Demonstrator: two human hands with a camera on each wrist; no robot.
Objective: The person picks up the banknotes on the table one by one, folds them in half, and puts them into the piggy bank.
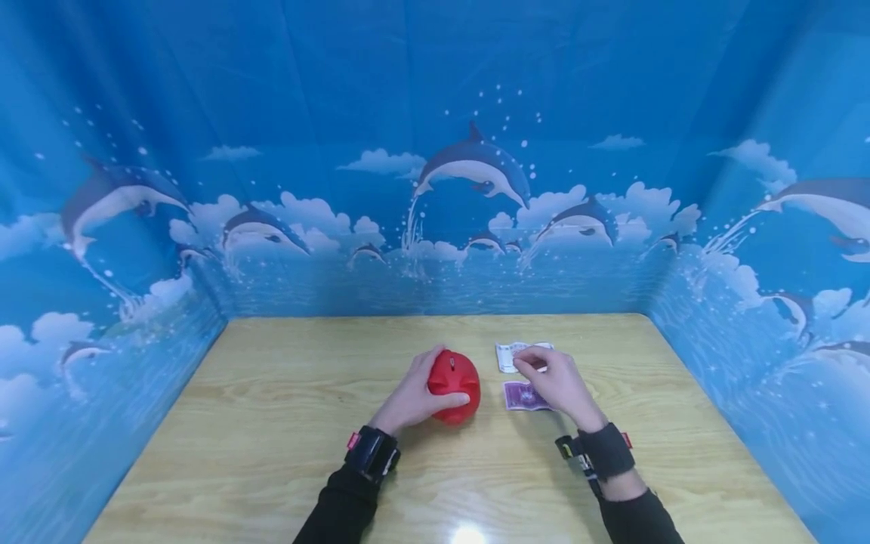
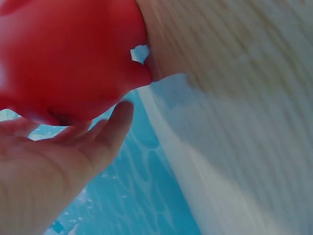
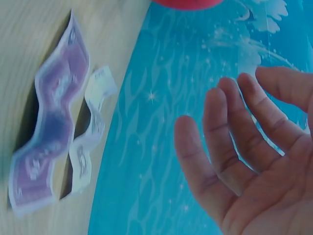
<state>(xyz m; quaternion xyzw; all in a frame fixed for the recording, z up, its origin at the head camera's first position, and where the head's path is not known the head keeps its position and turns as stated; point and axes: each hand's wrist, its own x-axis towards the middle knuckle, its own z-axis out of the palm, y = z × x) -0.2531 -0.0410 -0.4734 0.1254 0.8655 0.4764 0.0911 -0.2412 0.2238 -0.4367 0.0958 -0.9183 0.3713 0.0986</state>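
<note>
A red piggy bank (image 1: 454,376) with a dark slot in its top sits on the wooden table, its stubby feet showing in the left wrist view. My left hand (image 1: 411,394) grips it from the left, thumb across the near side and fingers round the far side. Over two creased banknotes hovers my right hand (image 1: 559,380), its fingers loosely bent and holding nothing in the right wrist view. The purple banknote (image 3: 55,115) lies nearer me, wavy along its length. Behind it is the whitish banknote (image 1: 506,358), partly covered by the right hand in the head view.
The light wooden table (image 1: 285,423) runs back to a blue curtain (image 1: 340,287) printed with dolphins and clouds, which also closes in both sides. The banknotes lie just right of the piggy bank.
</note>
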